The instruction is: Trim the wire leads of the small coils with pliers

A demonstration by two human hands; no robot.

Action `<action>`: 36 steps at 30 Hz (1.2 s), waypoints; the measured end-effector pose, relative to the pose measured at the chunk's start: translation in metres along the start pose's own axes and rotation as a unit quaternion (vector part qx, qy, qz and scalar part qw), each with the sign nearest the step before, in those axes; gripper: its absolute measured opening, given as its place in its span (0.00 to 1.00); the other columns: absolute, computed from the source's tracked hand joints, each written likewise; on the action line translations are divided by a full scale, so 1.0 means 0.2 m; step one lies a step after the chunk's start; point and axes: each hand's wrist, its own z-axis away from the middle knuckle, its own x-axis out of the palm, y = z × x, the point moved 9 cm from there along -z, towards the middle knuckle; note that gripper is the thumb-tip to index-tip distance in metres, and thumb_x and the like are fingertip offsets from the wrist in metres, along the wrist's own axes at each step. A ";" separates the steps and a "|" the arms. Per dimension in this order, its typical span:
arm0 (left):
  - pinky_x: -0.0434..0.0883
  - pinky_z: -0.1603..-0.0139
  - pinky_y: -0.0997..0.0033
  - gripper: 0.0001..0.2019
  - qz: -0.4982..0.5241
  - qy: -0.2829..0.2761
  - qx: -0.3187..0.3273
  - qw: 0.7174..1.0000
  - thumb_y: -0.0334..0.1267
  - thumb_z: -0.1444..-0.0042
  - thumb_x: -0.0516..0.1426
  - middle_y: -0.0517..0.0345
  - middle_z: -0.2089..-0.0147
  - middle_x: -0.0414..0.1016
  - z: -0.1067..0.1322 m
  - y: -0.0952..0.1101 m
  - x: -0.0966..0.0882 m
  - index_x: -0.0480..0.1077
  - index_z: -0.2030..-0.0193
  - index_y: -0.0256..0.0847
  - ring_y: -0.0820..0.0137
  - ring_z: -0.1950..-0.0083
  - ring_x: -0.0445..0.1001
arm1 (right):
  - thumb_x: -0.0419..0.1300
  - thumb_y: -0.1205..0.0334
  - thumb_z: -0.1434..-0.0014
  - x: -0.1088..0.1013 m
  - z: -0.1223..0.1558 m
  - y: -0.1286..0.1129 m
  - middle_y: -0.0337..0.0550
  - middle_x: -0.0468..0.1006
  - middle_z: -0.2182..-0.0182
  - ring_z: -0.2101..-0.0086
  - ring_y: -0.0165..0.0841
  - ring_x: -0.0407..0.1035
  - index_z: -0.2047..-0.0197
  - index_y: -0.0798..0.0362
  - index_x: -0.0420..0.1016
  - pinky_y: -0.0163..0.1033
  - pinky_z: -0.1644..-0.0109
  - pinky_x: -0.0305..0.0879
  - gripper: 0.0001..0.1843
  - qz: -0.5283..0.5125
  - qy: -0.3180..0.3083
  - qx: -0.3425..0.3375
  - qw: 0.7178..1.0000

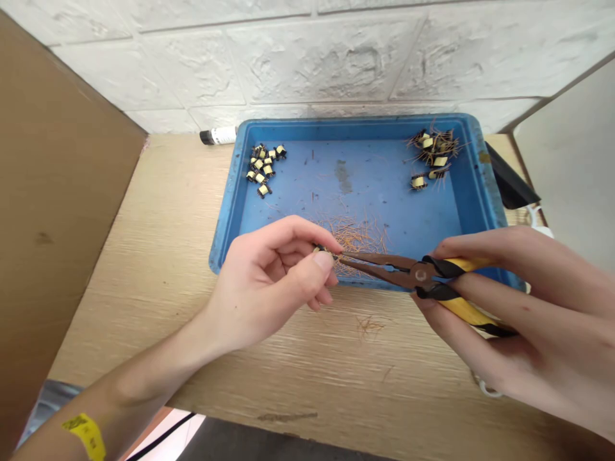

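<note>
Between the thumb and forefinger of my left hand (283, 269) is a small transformer coil (318, 248), mostly hidden by the fingertips. My right hand (523, 307) grips long-nose pliers (420, 275) by their yellow and black handles. The rusty jaws are slightly apart, with their tips right at the coil. Beneath the hands, cut copper wire ends (355, 237) lie scattered along the near side of a blue tray (346, 120). Several coils with trimmed leads (262, 165) sit at the tray's left. A tangle of coils with long wires (435, 153) lies at its right.
A white tube with a black cap (221, 136) lies left of the tray. Something black (512, 179) rests to its right. A cardboard panel (57, 160) stands at the left, a white brick wall (317, 57) behind. Loose wire bits (369, 325) lie on the wooden table (298, 371).
</note>
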 end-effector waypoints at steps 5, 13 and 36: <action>0.79 0.80 0.81 0.04 0.009 0.002 -0.004 1.000 0.29 0.43 0.61 0.64 0.74 0.81 0.00 -0.01 0.00 0.77 0.63 0.40 0.74 0.79 0.80 | 0.65 0.65 0.34 0.00 -0.02 0.00 0.50 0.79 0.57 0.65 0.37 0.71 0.63 0.46 0.68 0.48 0.65 0.68 0.09 -0.008 -0.002 -0.022 1.000; 0.79 0.78 0.81 0.05 0.025 -0.002 0.000 1.000 0.28 0.42 0.62 0.63 0.74 0.83 0.01 -0.01 0.00 0.80 0.61 0.40 0.73 0.78 0.82 | 0.64 0.67 0.36 0.00 -0.03 -0.01 0.50 0.79 0.59 0.67 0.37 0.71 0.63 0.45 0.67 0.47 0.68 0.68 0.09 -0.003 0.003 -0.048 0.999; 0.79 0.79 0.82 0.06 0.016 0.014 -0.018 1.000 0.27 0.43 0.64 0.64 0.75 0.84 0.00 -0.03 -0.01 0.81 0.65 0.43 0.71 0.79 0.82 | 0.66 0.68 0.37 0.00 -0.03 -0.01 0.49 0.79 0.59 0.67 0.37 0.70 0.64 0.46 0.68 0.47 0.65 0.69 0.11 -0.014 -0.003 -0.053 0.999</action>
